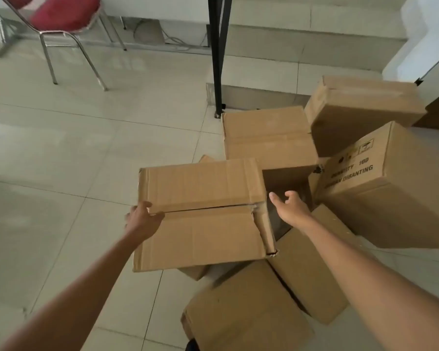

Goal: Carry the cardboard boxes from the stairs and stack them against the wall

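Left grip (143, 219) held the side edge of a brown rectangular cardboard box (203, 211), seemingly light, best lifted clear of its torn corner, as the right grip (289, 206) hovered wide alongside.

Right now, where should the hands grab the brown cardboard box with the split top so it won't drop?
Probably by its two short ends, low down, one hand from each side. The brown cardboard box is wide; the left hand grips its left end, the right hand hovers open by the other. Skip the top flaps: the seam gapes and the right corner is torn.
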